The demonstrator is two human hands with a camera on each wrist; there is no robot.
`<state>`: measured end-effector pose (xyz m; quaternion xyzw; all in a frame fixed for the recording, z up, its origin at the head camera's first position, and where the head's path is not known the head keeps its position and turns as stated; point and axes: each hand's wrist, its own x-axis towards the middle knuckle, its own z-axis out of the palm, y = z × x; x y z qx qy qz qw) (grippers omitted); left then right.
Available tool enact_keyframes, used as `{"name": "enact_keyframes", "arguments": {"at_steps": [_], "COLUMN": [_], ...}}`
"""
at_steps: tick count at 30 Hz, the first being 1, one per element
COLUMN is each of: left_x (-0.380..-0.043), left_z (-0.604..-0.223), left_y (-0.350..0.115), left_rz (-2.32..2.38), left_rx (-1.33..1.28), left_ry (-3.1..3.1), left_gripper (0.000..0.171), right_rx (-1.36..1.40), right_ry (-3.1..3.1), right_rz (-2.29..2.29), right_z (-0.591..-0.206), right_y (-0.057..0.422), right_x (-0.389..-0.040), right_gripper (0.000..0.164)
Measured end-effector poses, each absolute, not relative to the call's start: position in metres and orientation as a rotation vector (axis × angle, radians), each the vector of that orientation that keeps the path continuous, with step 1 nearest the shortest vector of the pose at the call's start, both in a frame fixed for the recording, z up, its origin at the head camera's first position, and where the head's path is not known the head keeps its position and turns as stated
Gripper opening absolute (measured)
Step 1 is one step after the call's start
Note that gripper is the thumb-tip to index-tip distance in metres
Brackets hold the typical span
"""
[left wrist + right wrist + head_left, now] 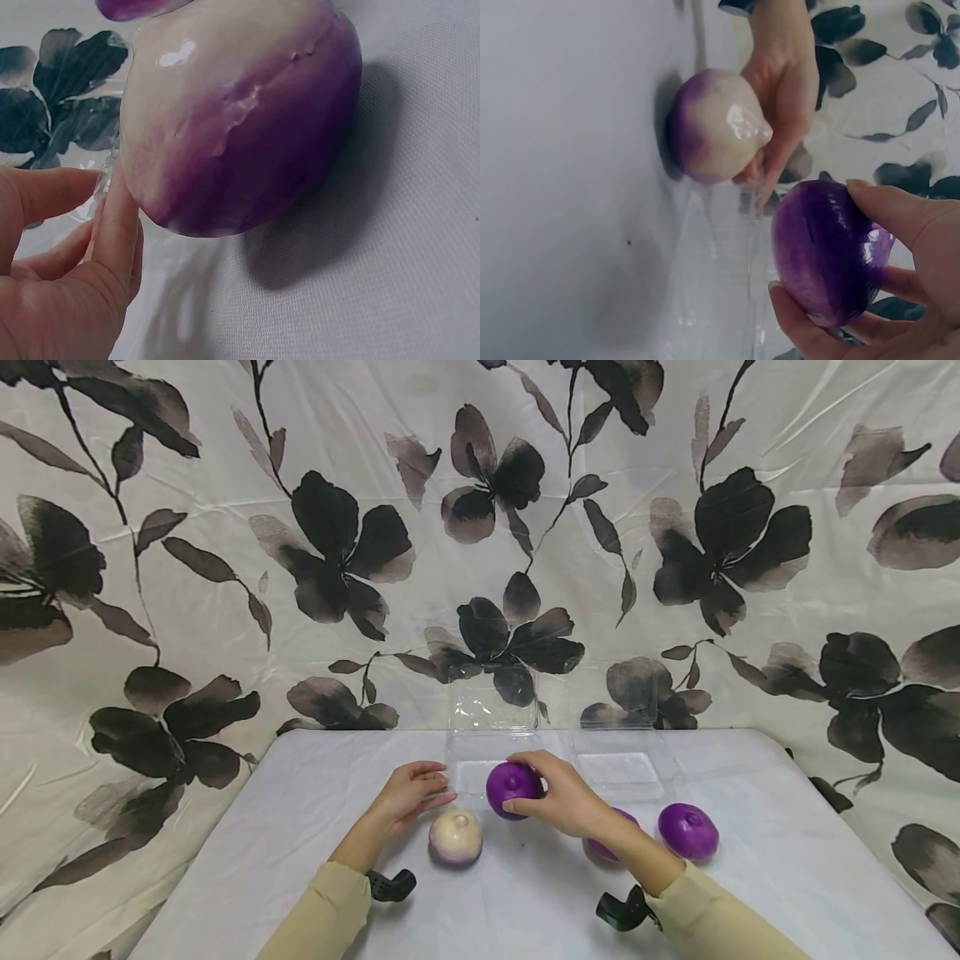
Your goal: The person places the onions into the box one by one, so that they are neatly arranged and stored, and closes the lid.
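My right hand (562, 793) grips a glossy purple onion (513, 789), thumb on one side and fingers round the other, over the front of a clear plastic box (465, 747). My left hand (411, 793) is at that box's left edge; in the left wrist view, its thumb and fingers pinch the clear plastic wall (105, 184). Close to the left hand, a round white-and-purple turnip (456, 842) sits on the table, its small tip up. Beneath my right forearm lies another purple onion (603, 850), partly hidden. A further purple onion (688, 832) rests to its right.
A second clear plastic box (663, 768) stands open to the right of the first, lids of both raised at the back. The table's white cloth (510, 910) reaches a flowered backdrop (420, 593). Dark camera mounts (393, 886) sit at both wrists.
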<state>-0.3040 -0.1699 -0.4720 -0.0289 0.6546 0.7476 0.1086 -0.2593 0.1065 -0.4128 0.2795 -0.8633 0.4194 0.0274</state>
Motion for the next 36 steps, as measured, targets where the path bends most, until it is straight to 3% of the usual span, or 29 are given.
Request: {"name": "enact_keyframes", "arguments": {"at_steps": [36], "left_x": [-0.303], "left_z": [-0.469], "left_y": [-0.170], "left_rz": [2.198], "left_rx": [-0.061], "left_ry": [1.909], "left_gripper": [0.044], "right_rx": [0.664], "right_ry": [-2.631], "right_rz": [1.291], "right_z": [-0.435], "right_y": [0.063], "right_x": [-0.305], "right_gripper": [0.058]}}
